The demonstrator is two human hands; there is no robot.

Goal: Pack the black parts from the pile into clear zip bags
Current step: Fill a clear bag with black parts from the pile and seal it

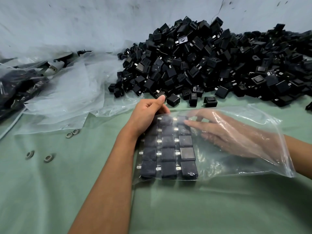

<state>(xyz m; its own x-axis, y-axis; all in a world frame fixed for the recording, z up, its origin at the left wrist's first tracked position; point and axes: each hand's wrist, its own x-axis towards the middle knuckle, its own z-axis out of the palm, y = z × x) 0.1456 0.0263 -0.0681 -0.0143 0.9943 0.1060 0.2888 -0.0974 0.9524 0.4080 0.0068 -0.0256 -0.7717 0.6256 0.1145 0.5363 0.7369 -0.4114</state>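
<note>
The clear zip bag [236,141] lies on the green-covered desk [50,191] toward its near edge, already holding three neat columns of black parts [168,149], while the pile [211,65] at the far edge remains very large, so by my judgement most of the packing is left. The right hand [236,137] is inside the bag with fingers spread and straight at the top row, and the left hand [146,115] steadies the bag's left side, fingers curled at its edge (whether they pinch the plastic I cannot tell). Filled bags [16,90] at the far left are blurred and cut off
</note>
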